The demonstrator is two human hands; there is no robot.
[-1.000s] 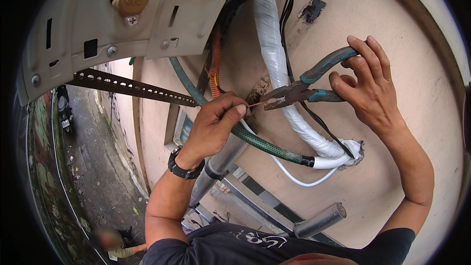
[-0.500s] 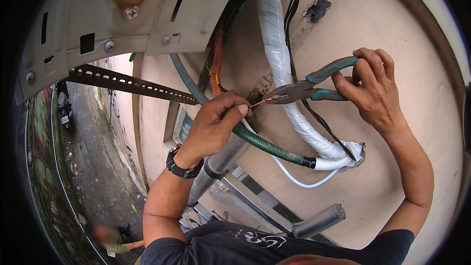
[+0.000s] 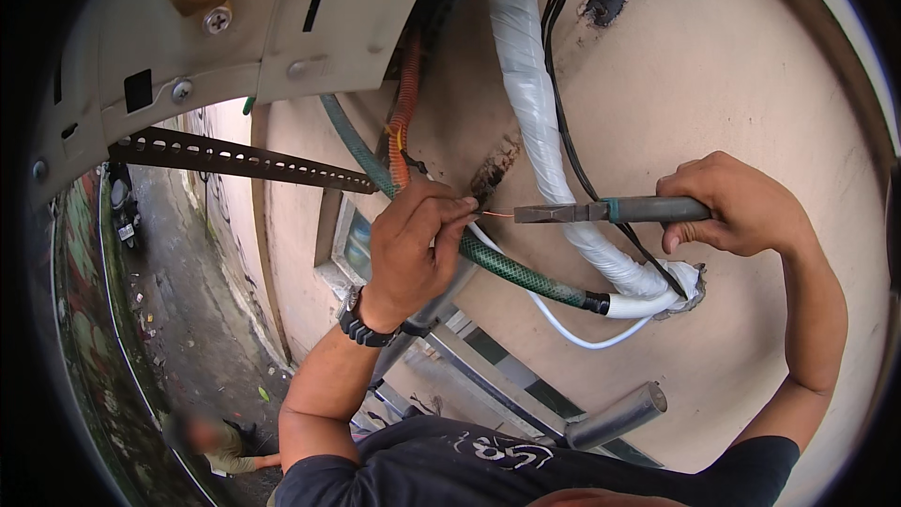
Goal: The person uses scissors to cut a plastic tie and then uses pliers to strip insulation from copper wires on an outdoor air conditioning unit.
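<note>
My left hand (image 3: 413, 244), a watch on its wrist, has thumb and fingers pinched on a thin copper wire (image 3: 497, 214), just in front of a green braided hose (image 3: 516, 277). My right hand (image 3: 727, 207) is closed round the handles of grey and teal pliers (image 3: 561, 212). The pliers lie sideways, their jaws at the free end of the wire, in front of a white-wrapped pipe bundle (image 3: 530, 94). An orange corrugated conduit (image 3: 404, 103) runs down behind my left hand, with a short yellow wire beside it. I cannot tell whether the jaws grip the copper.
A metal unit (image 3: 338, 19) with brass valve overhangs at upper left, above a perforated bracket (image 3: 235, 163). Black cables and the bundle meet at a wall hole. Steel tubes (image 3: 610, 418) are below me. Far down, an alley (image 3: 188, 319) holds a parked scooter (image 3: 124, 211) and another person (image 3: 230, 451).
My right hand has moved down and turned over, bringing the pliers level, with the handles closer together in view. My left hand has rotated slightly upright, still pinching the wire.
</note>
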